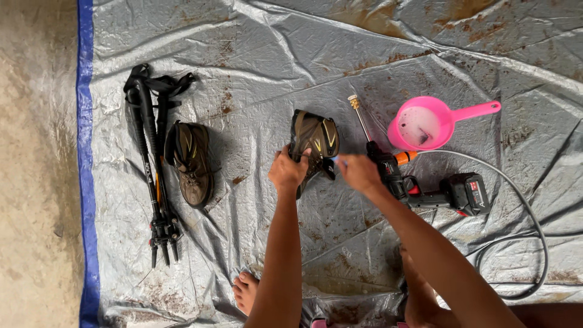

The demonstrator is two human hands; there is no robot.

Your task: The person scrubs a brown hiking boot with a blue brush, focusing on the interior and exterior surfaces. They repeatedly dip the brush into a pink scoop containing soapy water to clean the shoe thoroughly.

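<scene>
I see no boxes, bags, signs or screens here. The only label I can find is a small one on the battery pack [466, 193] of the spray gun [413, 185], to the right of my hands. The pack is black and red, and the label is a little light patch on its side. It is too small to see more.

Glossy crinkled plastic tarp [340, 54]; matt leather-fabric boot [314, 138]; shiny pink plastic scoop [434, 124].
</scene>
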